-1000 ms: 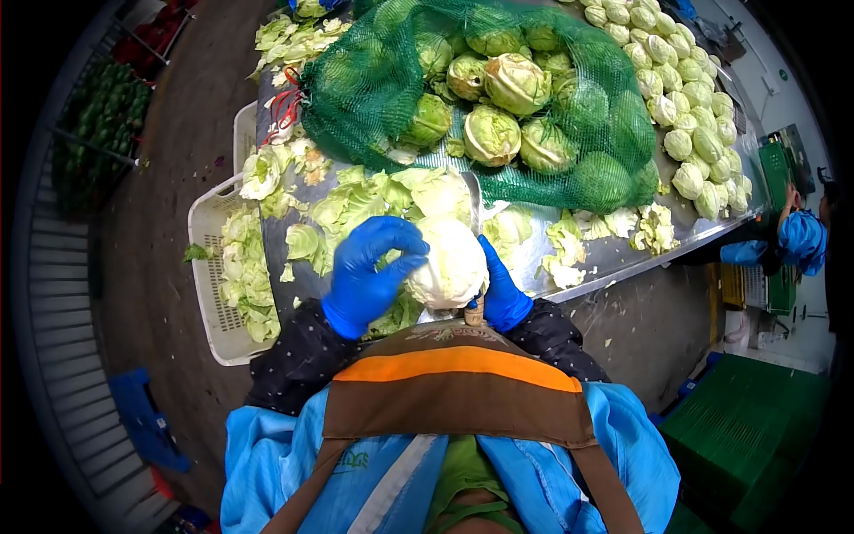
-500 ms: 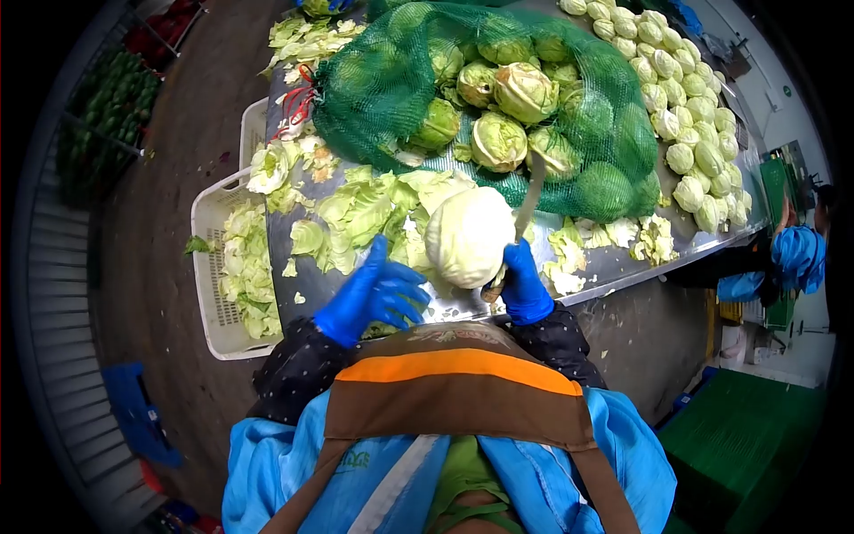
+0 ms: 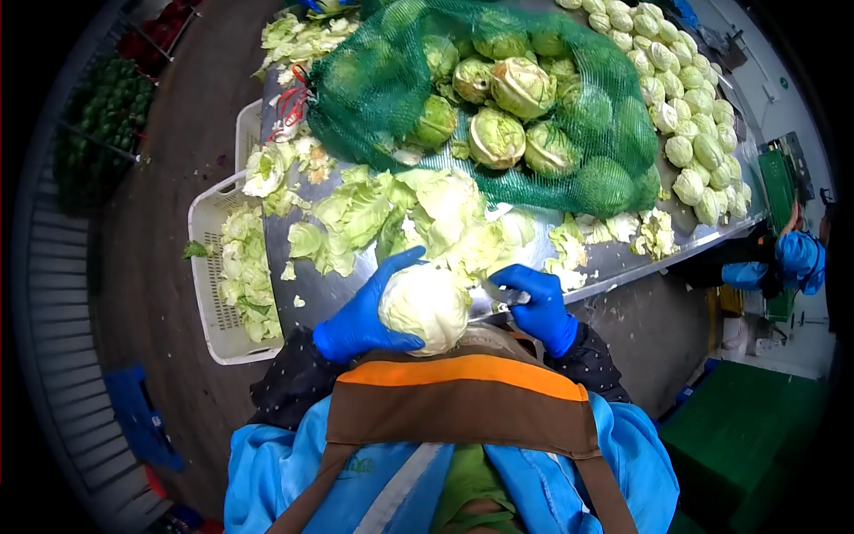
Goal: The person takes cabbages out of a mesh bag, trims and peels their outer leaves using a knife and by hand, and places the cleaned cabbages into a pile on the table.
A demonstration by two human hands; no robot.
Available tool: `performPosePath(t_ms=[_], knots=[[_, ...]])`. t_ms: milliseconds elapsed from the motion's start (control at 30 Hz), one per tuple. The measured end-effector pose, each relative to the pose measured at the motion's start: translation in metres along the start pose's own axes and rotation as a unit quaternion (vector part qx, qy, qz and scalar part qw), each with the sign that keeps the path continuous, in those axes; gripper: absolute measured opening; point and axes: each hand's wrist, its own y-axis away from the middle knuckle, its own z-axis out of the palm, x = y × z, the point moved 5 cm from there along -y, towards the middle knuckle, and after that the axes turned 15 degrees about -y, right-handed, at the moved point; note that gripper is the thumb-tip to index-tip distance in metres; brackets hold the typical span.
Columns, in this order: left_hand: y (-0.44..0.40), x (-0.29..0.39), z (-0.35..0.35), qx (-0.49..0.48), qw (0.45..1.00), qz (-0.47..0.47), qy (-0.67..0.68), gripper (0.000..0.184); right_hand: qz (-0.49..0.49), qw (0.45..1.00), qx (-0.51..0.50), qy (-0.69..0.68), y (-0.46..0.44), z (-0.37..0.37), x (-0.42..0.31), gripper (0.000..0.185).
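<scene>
A pale, trimmed cabbage [image 3: 425,308] is in my left hand [image 3: 360,313]. The blue-gloved fingers and thumb wrap its left side, close to my apron. My right hand [image 3: 540,307], also in a blue glove, is closed on a knife [image 3: 486,310] just right of the cabbage. Little of the knife shows; its handle is mostly hidden by the fingers. Loose outer cabbage leaves [image 3: 445,209] lie on the metal table [image 3: 289,289] just beyond both hands.
A green mesh bag [image 3: 369,111] of untrimmed cabbages spreads across the table's far side. Rows of trimmed cabbages [image 3: 685,116] are at the back right. A white crate [image 3: 205,294] with leaves stands at the left. Another person [image 3: 796,258] is at the far right.
The cabbage has come off the table toward my body, into my left hand. My right hand has lowered, and the knife's raised blade has swung down.
</scene>
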Motion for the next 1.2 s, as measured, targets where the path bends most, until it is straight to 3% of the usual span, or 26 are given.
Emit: performPosePath(t_ms=[100, 333, 433, 500, 533, 600, 633, 700, 767, 800, 833, 900, 933, 967, 1000, 1033, 1100, 1167, 1200], knots=[[0.009, 0.015, 0.013, 0.025, 0.996, -0.027, -0.082, 0.109, 0.014, 0.994, -0.078, 0.074, 0.015, 0.008, 0.005, 0.011], [0.003, 0.037, 0.027, 0.038, 0.964, 0.011, -0.263, 0.104, -0.012, 0.970, -0.196, 0.145, -0.001, -0.004, -0.024, 0.016], [0.006, 0.041, 0.035, 0.031, 0.962, 0.022, -0.271, 0.102, 0.019, 0.965, -0.178, 0.194, -0.002, -0.008, 0.002, 0.018], [0.012, 0.040, 0.036, 0.039, 0.965, 0.031, -0.258, 0.100, 0.151, 0.873, -0.276, 0.372, -0.001, -0.031, 0.055, 0.023], [0.011, 0.038, 0.033, 0.055, 0.964, 0.041, -0.256, 0.099, 0.180, 0.936, -0.211, 0.217, 0.006, -0.038, 0.063, 0.023], [0.007, 0.034, 0.030, 0.061, 0.970, 0.025, -0.235, 0.098, 0.199, 0.972, -0.068, -0.100, 0.012, -0.045, 0.057, 0.033], [0.003, 0.026, 0.029, 0.053, 0.978, 0.004, -0.202, 0.098, 0.234, 0.946, -0.052, -0.218, 0.011, -0.043, 0.046, 0.044], [-0.013, 0.017, 0.030, 0.089, 0.978, -0.062, -0.178, 0.092, 0.202, 0.868, -0.081, -0.447, 0.016, -0.026, 0.042, 0.066], [-0.044, 0.016, 0.046, 0.104, 0.979, -0.161, 0.071, 0.082, 0.187, 0.834, 0.005, -0.518, 0.020, -0.007, 0.032, 0.077], [-0.055, 0.028, 0.055, 0.060, 0.975, -0.198, 0.077, 0.076, 0.165, 0.807, 0.033, -0.566, 0.023, -0.009, 0.029, 0.079], [-0.069, 0.007, 0.058, 0.017, 0.992, -0.120, 0.041, 0.073, 0.120, 0.762, 0.033, -0.636, 0.028, -0.023, 0.032, 0.072], [-0.092, 0.036, 0.080, 0.000, 0.971, -0.112, 0.213, 0.072, 0.231, 0.579, 0.216, -0.752, 0.051, -0.047, 0.069, 0.060], [-0.106, 0.053, 0.088, -0.020, 0.967, -0.111, 0.228, 0.068, 0.184, 0.720, 0.246, -0.622, 0.050, -0.083, 0.058, 0.059], [-0.117, 0.051, 0.090, -0.013, 0.974, -0.114, 0.195, 0.067, 0.113, 0.737, 0.241, -0.621, 0.046, -0.122, 0.050, 0.057], [-0.126, 0.042, 0.090, -0.005, 0.980, -0.115, 0.162, 0.065, 0.041, 0.748, 0.234, -0.620, 0.044, -0.161, 0.041, 0.056], [-0.135, 0.031, 0.090, 0.004, 0.985, -0.116, 0.128, 0.064, -0.051, 0.634, 0.189, -0.748, 0.047, -0.200, 0.057, 0.056], [-0.145, -0.008, 0.088, 0.052, 0.979, -0.171, 0.097, 0.057, 0.003, 0.686, 0.422, -0.593, 0.066, -0.294, 0.103, 0.055], [-0.149, -0.031, 0.087, 0.103, 0.981, -0.113, -0.121, 0.059, -0.016, 0.677, 0.434, -0.594, 0.071, -0.372, 0.136, 0.059], [-0.151, -0.034, 0.087, 0.136, 0.952, -0.017, -0.275, 0.062, -0.009, 0.682, 0.443, -0.582, 0.073, -0.406, 0.157, 0.062]])
